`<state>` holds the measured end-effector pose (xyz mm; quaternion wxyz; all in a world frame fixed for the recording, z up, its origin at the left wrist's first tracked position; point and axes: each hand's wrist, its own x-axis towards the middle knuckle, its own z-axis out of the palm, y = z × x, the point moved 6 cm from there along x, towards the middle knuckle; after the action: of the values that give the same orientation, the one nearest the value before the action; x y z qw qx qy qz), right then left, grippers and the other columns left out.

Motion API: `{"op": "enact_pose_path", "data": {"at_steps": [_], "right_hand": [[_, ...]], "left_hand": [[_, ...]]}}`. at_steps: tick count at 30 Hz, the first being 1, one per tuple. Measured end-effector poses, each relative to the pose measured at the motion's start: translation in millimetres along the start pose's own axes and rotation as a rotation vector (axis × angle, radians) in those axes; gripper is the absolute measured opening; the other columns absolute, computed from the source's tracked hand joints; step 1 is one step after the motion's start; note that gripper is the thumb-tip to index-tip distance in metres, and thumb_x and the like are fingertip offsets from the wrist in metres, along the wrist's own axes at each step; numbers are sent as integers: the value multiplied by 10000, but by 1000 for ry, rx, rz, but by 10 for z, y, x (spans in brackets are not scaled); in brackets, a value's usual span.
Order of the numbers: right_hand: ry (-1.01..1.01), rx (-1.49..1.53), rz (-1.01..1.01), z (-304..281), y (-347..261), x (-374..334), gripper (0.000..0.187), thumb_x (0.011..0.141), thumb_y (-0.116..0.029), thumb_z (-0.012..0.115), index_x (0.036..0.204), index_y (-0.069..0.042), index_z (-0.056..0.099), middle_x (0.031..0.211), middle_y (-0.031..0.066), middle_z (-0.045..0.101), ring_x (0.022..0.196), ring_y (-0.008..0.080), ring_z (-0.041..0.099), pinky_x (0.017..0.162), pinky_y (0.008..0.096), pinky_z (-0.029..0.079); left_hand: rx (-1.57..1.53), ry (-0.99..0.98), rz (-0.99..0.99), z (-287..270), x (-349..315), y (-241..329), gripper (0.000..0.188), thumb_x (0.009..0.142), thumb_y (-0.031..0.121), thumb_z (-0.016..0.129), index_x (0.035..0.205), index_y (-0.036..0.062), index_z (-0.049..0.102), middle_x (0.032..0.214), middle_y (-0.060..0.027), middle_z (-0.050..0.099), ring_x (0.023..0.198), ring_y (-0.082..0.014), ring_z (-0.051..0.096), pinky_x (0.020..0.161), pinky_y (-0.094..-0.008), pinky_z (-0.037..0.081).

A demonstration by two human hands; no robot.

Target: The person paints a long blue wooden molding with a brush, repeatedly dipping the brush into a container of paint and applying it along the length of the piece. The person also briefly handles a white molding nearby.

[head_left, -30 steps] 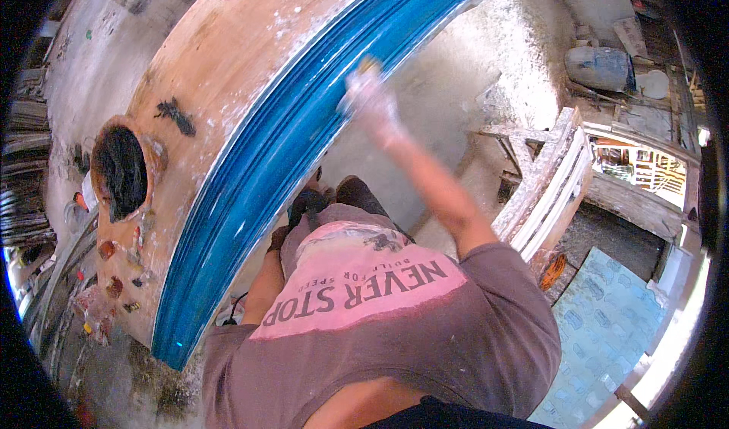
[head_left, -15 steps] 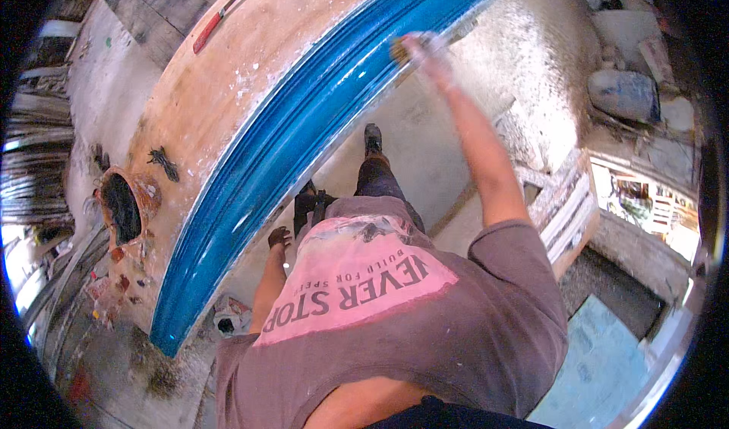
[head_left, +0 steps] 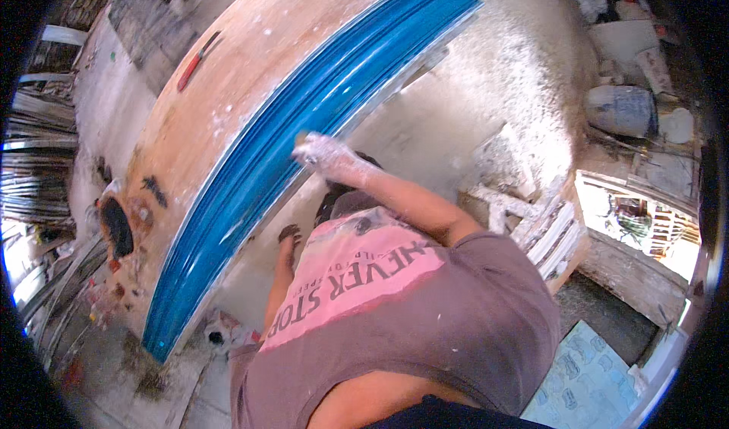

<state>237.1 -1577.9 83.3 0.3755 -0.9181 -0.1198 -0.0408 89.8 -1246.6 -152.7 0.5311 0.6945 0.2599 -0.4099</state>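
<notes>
A long, curved, glossy blue mould (head_left: pixel 250 156) with ridges along its length lies on the edge of a tan board. My right hand (head_left: pixel 328 156), coated in whitish residue, is closed over the middle of its near side. A small tan-brown thing (head_left: pixel 301 137) shows at the fingertips; blur and the fingers hide its kind. My left hand (head_left: pixel 289 235) hangs low beside my body, near the mould's near edge but apart from it. Its dark-looking fingers are loosely spread, with nothing seen in them.
On the tan board (head_left: pixel 228 72) lie a red-handled tool (head_left: pixel 191 72), a crumpled black glove-like thing (head_left: pixel 155 190) and a round container with a dark inside (head_left: pixel 116 228). A whitened wooden crate (head_left: pixel 543 235) stands at right. Beyond it is a blue drum (head_left: pixel 621 111).
My right hand has swept from the mould's far right part toward me and left, to its middle. My left hand stays low. The view has shifted slightly.
</notes>
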Motion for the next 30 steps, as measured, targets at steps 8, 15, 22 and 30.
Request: {"op": "enact_pose_path", "data": {"at_steps": [8,15,22,30], "right_hand": [[381,203,282,-1931,2239,-231,174,875,-213,670,963,-83,746,893,123,733,816,274,691,772,379,532],[535,-388,785,-4705,5240,-615,307,959,-342,573,1039,-84,720,918,134,719,932,268,676,866,391,516],[361,-915,489,-3127,4231,-138,316,1008,-249,417,1176,-6,531,1304,382,463,1227,529,463,1047,600,361],[96,98,-15,-2649,2379,-72,191,871,-248,661,982,-115,743,865,120,709,795,292,652,750,433,535]], "left_hand": [[-145,129,-42,297,70,336,336,939,268,518,1232,124,600,1122,-76,670,903,-205,632,772,-354,489],[-144,232,-141,1019,128,724,347,939,294,560,1239,125,600,1104,-69,676,859,-209,641,735,-351,495],[-28,154,-33,1982,-368,1205,376,936,293,573,1236,68,598,1076,-56,674,874,-169,627,741,-326,487],[71,95,-66,2499,-138,1622,365,934,287,567,1227,72,604,1112,-58,663,909,-170,622,749,-318,470]]}}
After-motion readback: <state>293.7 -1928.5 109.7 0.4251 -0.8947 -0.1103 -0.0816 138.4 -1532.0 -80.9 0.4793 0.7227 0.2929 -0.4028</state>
